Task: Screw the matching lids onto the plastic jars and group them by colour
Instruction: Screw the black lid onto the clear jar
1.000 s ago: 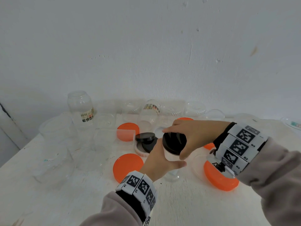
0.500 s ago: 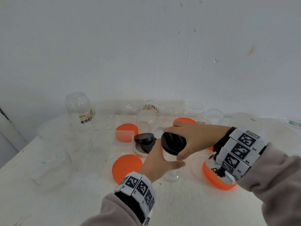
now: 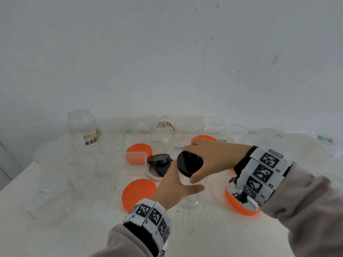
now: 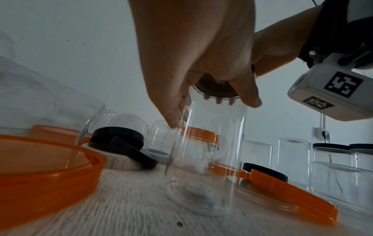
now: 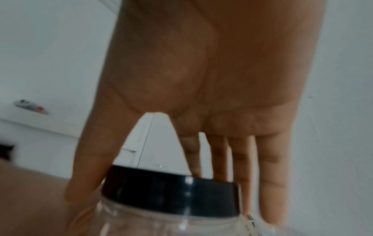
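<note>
1. Gripped around its rim by the right hand (image 3: 213, 160), thumb on one side and fingers on the other, the black lid (image 3: 189, 164) is being seated on the clear jar (image 4: 203, 153).
2. That jar is being held upright near the table's (image 3: 194, 234) middle by the left hand (image 3: 174, 188), whose thumb and fingers are being curled around its upper wall just under the lid.
3. Whether the thread is being fully tightened cannot be told; judged from the level seat in the right wrist view, the screwing is probably well along.
4. At 10 o'clock from the jar, two loose black lids (image 3: 160, 162) are lying stacked on a pale one; orange lids (image 3: 139, 193) are being left unmatched at 8, 11, 1 and 4 o'clock.
5. Many open clear jars (image 3: 83, 130) are standing along the wall from 10 to 2 o'clock, so most of the capping and all colour grouping are judged as remaining, though capped black-lidded jars (image 4: 331, 153) are being shown far right in the left wrist view.
6. Compared with a second ago, both hands and the jar are being kept in nearly the same place; only a slight turn of the right hand is being noticed.
</note>
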Tool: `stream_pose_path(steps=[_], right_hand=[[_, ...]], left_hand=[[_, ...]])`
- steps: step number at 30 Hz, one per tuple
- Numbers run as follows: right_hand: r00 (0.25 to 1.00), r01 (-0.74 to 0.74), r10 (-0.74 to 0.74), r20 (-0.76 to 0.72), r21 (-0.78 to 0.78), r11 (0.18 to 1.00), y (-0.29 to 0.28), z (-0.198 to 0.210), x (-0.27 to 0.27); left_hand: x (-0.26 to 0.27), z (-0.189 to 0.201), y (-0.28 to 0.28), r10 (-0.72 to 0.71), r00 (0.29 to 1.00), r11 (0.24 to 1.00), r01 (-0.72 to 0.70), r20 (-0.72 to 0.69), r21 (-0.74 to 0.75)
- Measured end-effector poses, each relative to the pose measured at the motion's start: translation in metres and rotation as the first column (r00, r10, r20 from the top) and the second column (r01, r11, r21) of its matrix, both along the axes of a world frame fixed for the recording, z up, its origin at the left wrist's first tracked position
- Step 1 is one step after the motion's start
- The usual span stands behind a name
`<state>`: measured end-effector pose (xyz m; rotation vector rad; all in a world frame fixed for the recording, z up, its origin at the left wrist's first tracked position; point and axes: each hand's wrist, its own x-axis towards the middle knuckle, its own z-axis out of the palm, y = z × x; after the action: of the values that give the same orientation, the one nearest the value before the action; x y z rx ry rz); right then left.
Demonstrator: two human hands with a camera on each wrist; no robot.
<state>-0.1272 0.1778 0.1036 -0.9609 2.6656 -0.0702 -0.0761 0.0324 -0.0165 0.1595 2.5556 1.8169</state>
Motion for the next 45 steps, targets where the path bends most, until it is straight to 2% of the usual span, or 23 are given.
stream_pose_path(steps=[4,8,10,12,14,16,20,25,28,30,33,35,37,41,45], right_hand=[[0.997,-0.034,0.03,-0.069,-0.055,0.998,0.0,-0.001,0.001],[0.949,0.021,-0.016,-0.314,0.011,1.0,-0.004,-0.013,0.006],[0.924,0.048,-0.055,-0.378,-0.029,0.998,-0.005,-0.019,0.008],[0.96,0.057,-0.073,-0.27,-0.068,0.996,-0.002,-0.016,0.006],[0.999,0.037,-0.04,-0.033,-0.087,0.996,0.003,-0.009,0.0],[0.997,-0.005,0.011,0.071,-0.087,0.996,0.006,-0.002,-0.002],[1.0,-0.022,0.022,0.0,-0.099,0.995,0.004,-0.003,-0.002],[0.981,0.076,-0.085,-0.173,-0.059,0.995,0.0,-0.015,0.005],[0.961,0.109,-0.129,-0.244,-0.095,0.99,0.001,-0.024,0.01],[0.978,0.1,-0.13,-0.163,-0.179,0.979,0.005,-0.024,0.01],[0.996,0.051,-0.028,0.087,-0.267,0.962,0.015,-0.018,0.005],[0.99,0.049,-0.003,0.143,-0.323,0.945,0.02,-0.017,0.003],[0.99,0.068,-0.017,0.137,-0.373,0.925,0.021,-0.02,0.003],[0.994,0.109,-0.09,0.068,-0.373,0.921,0.018,-0.03,0.008],[0.971,0.13,-0.188,-0.148,-0.334,0.934,0.011,-0.043,0.017]], left_hand=[[0.0,0.0,0.001,0.005,1.0,1.0,-0.005,-0.007,0.002],[0.001,0.0,0.0,-0.011,1.0,1.0,0.011,-0.006,0.01],[0.001,0.001,0.0,-0.012,1.0,1.0,0.012,-0.008,0.006],[0.001,0.001,0.0,-0.013,1.0,1.0,0.013,-0.006,0.004],[0.0,0.001,-0.001,-0.009,1.0,1.0,0.009,-0.002,0.0],[0.0,0.001,0.0,-0.005,1.0,1.0,0.005,0.0,-0.007],[-0.001,0.0,0.0,-0.008,1.0,1.0,0.008,0.002,0.005],[-0.001,-0.001,0.0,-0.009,1.0,1.0,0.009,-0.004,0.01],[0.0,-0.001,0.0,-0.009,1.0,1.0,0.009,-0.011,0.011],[0.0,-0.001,0.0,-0.013,1.0,1.0,0.013,-0.005,0.018],[0.0,-0.001,-0.001,-0.013,1.0,1.0,0.013,0.004,0.023],[0.0,-0.001,0.0,-0.009,1.0,1.0,0.009,0.0,0.02],[0.0,-0.001,0.0,-0.006,1.0,1.0,0.006,0.001,0.024],[0.001,-0.001,0.0,-0.006,1.0,1.0,0.006,0.001,0.024],[0.001,0.0,0.001,0.002,1.0,1.0,-0.002,-0.014,0.01]])
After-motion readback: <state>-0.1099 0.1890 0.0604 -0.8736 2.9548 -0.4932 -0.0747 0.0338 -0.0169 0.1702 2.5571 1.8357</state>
